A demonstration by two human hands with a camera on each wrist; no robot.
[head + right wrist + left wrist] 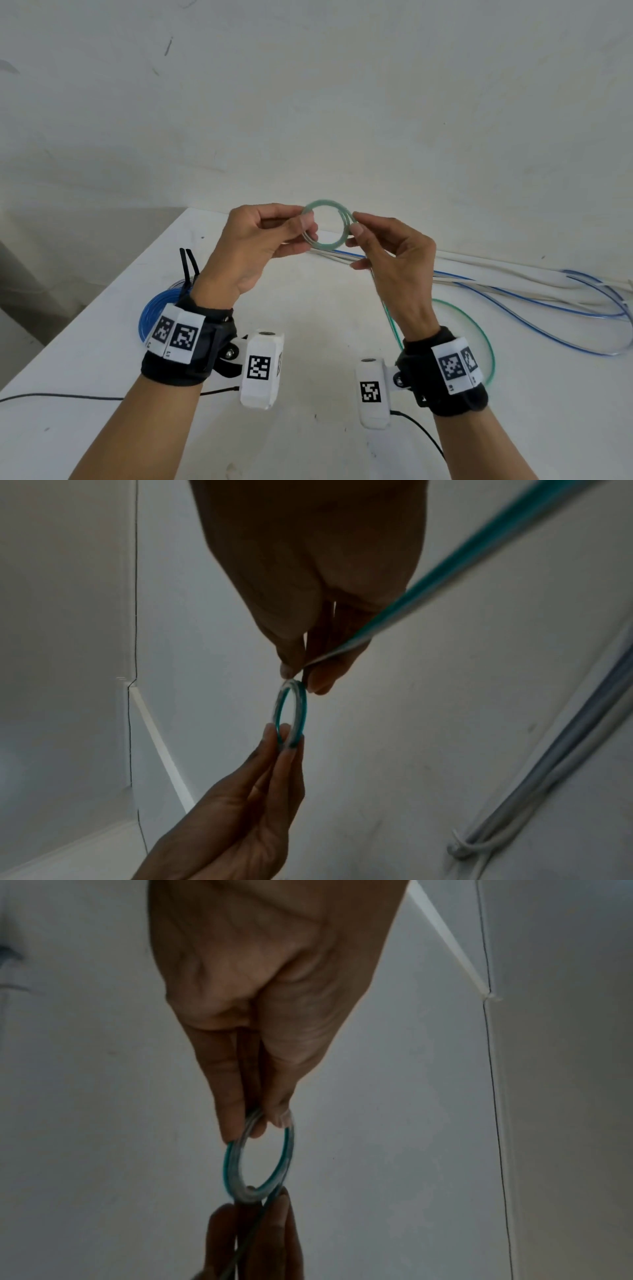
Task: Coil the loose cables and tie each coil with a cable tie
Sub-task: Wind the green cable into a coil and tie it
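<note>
Green cable (325, 224) wound into small coil, held above white table (308, 428). Left hand (255, 246) pinches coil's left side, right hand (394, 253) pinches right side. Loose green tail trails under right wrist. Blue coil (150, 315) on table behind left wrist.

The held coil (327, 223) is pale green; left of it lie a blue coil (156, 310) and black cable ties (188, 265) on the white table (308, 428).

Bare test room, likely a lab or recording setup: plain white table (102, 342) against unfinished whitish walls (308, 85) (scuffed, marked), tagged wrist cameras (262, 368), cables (513, 294) strewn on the tabletop.
</note>
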